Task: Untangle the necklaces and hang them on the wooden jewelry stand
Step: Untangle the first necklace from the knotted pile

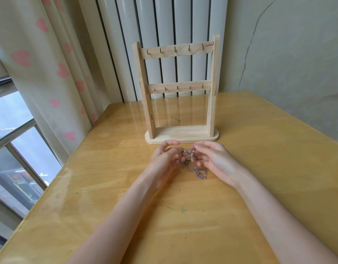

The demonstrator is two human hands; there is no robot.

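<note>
Pale curtains and a ribbed radiator back the yellow bench [259, 149] I work over. Between my hands sits the clump of necklaces [191, 162], my left hand [164, 161] and right hand [213, 159] each pinching chain at its top, both equally near. Loose chain trails toward me and to the right on the bench. Straight ahead, just beyond, stands the wooden jewelry stand [178, 88], its hooks bare. I cannot count the chains or see the knot.
</note>
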